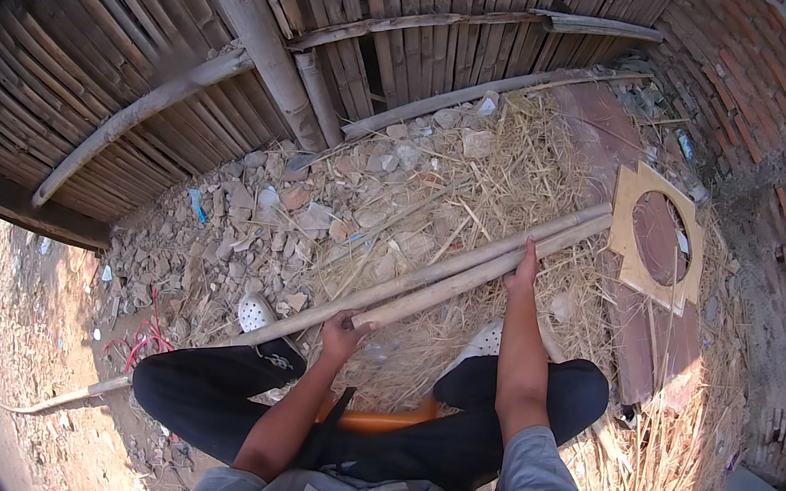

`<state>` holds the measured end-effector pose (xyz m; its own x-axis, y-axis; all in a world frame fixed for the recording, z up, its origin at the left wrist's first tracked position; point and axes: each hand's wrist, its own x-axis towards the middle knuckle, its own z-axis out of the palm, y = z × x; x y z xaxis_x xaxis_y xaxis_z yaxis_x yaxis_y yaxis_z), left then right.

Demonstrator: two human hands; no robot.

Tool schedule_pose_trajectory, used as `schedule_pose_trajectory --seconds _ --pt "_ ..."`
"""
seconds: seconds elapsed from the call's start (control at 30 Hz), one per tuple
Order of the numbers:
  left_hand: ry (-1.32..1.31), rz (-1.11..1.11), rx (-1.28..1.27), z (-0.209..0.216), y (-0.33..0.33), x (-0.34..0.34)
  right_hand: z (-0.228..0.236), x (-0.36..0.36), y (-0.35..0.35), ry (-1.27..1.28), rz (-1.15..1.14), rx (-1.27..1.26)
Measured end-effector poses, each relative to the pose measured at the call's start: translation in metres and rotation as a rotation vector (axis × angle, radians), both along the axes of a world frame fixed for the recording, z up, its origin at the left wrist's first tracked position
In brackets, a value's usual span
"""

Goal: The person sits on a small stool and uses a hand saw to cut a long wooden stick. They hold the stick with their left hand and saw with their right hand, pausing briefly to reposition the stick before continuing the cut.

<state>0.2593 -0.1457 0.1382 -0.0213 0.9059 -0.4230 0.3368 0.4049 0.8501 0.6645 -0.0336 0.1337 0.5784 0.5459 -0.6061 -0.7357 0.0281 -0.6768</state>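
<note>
Two pale wooden poles lie side by side on a slant across my lap, pointing up to the right. The longer pole [429, 276] is on the far side; the shorter pole [452, 291] is on the near side. My left hand [340, 336] is closed at the shorter pole's lower end, its fingers also against the longer one. Farther up, my right hand [522, 269] grips the shorter pole from the near side, fingertips reaching toward the longer pole. Exactly how the fingers wrap is partly hidden.
Rubble [287, 211] and dry straw [526, 154] cover the ground ahead. A tan board with a round hole [625, 213] rests at the right on a reddish slab [625, 348]. A bamboo wall [416, 8] stands beyond; a brick wall [785, 100] is at the right. Red cord [138, 340] lies left.
</note>
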Motion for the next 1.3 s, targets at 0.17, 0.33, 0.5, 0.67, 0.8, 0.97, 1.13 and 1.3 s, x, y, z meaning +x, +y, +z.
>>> schedule_pose_trajectory --seconds 0.17,0.33,0.5,0.67,0.8,0.97,1.13,1.3 --pt "0.007 0.037 0.099 -0.048 0.038 0.001 -0.035 -0.006 0.022 -0.182 0.111 -0.195" --pt "-0.034 0.031 0.104 -0.082 0.055 0.012 -0.061 0.002 0.043 -0.260 -0.135 -0.361" --pt "-0.048 0.081 0.157 -0.121 0.082 0.069 -0.055 0.062 0.078 -0.309 -0.152 -0.264" --pt "-0.053 0.055 0.102 -0.096 0.096 0.134 -0.096 0.140 0.095 -0.378 -0.247 -0.218" --pt "-0.282 0.133 0.073 -0.053 0.088 0.142 -0.086 0.130 0.102 -0.317 -0.226 -0.222" --pt "-0.369 0.132 -0.019 -0.056 0.083 0.147 -0.065 0.132 0.101 -0.261 -0.199 -0.238" --pt "-0.356 0.187 -0.055 -0.062 0.076 0.147 -0.063 0.127 0.099 -0.220 -0.103 -0.181" --pt "-0.363 0.214 -0.020 -0.058 0.085 0.150 -0.073 0.135 0.107 -0.156 -0.078 -0.084"
